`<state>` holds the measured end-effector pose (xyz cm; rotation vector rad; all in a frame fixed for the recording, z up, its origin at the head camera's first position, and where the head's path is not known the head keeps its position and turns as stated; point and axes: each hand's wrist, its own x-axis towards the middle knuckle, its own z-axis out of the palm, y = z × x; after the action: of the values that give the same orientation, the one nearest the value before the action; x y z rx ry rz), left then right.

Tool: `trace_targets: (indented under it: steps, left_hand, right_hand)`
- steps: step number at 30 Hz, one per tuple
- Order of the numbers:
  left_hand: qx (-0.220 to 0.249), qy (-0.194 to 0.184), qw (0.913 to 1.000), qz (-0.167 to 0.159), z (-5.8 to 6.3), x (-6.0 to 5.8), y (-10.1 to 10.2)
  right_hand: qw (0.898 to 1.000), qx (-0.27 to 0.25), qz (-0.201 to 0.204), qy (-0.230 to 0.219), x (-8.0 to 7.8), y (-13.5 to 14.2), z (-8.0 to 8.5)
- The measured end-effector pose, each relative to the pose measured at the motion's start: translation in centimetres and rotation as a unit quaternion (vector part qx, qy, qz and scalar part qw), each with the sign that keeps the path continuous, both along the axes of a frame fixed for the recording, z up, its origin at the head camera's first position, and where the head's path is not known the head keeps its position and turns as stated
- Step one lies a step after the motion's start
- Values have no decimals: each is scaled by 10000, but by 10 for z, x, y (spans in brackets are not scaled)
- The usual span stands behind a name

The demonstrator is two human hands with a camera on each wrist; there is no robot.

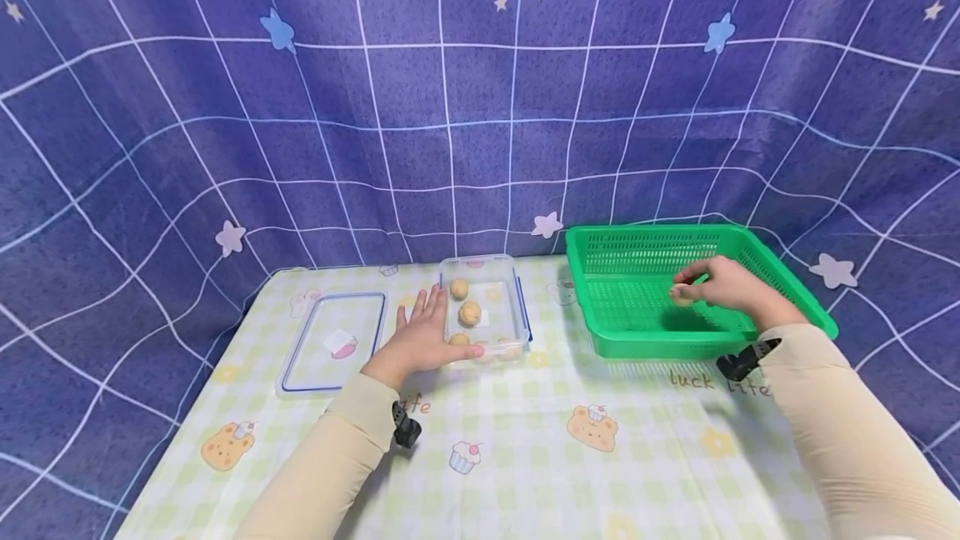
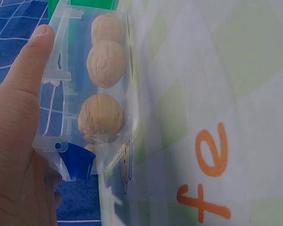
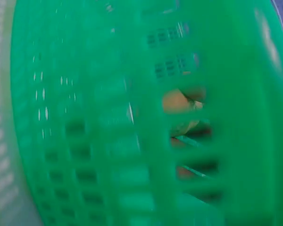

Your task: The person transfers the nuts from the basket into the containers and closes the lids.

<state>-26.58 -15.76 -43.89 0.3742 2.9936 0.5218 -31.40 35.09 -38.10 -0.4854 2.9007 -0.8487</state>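
Note:
A clear plastic container (image 1: 501, 294) with blue clips holds several walnuts (image 1: 469, 313). My left hand (image 1: 423, 336) rests against its near left corner, fingers straight and spread along the left side, thumb on the near rim. Through the container wall in the left wrist view, walnuts (image 2: 106, 63) show. Over the green basket (image 1: 622, 348) my right hand (image 1: 723, 283) pinches a walnut (image 1: 682, 296) between thumb and fingers, above the basket floor. In the right wrist view the basket's slotted wall (image 3: 245, 141) hides most of that hand.
A clear lid (image 1: 333, 344) with a blue seal lies flat on the table, left of the container. The checked tablecloth (image 1: 525, 473) covers the table. A blue gridded curtain (image 1: 480, 148) hangs right behind it.

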Motion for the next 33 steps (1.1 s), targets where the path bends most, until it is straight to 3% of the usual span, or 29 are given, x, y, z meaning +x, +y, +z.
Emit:
trace_targets:
  steps: [6,15,27,33]
  left_hand:
    - [-9,-24,10000,8,4,2,1]
    - [-99,34,9999,54,-2,-3,2]
    - [-92,-17,9999,38,1,3,3]
    - [-96,29,9999,56,-2,-2,1]
  right_hand:
    - [9997,-223,-52,77,-6,-20,2]
    - [9982,-514,-79,292,-12,-53,11]
    - [9956,-922,-86,166,-19,-92,18]
    - [9938,-1096,8,212,-23,-112,19]
